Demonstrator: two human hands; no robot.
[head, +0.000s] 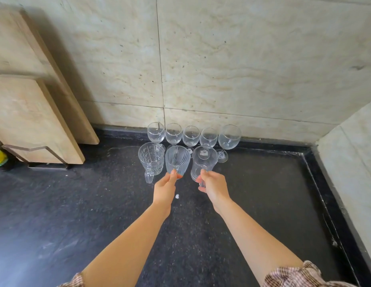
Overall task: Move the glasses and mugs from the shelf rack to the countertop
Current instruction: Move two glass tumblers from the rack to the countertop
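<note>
From the head view, five stemmed glasses (190,136) line the wall on the dark tabletop (77,214), a ribbed mug (151,159) in front. Our left hand (165,188) has fingers closed on a lined mug (177,161); our right hand (213,188) clasps a tall mug (203,162). Both look nearly set down. The shelf rack is out of sight, so we cannot tell what remains.

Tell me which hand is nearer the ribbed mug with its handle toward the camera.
Left. The left hand holds the middle mug right beside the ribbed mug; the right hand is farther right, on another mug.
</note>
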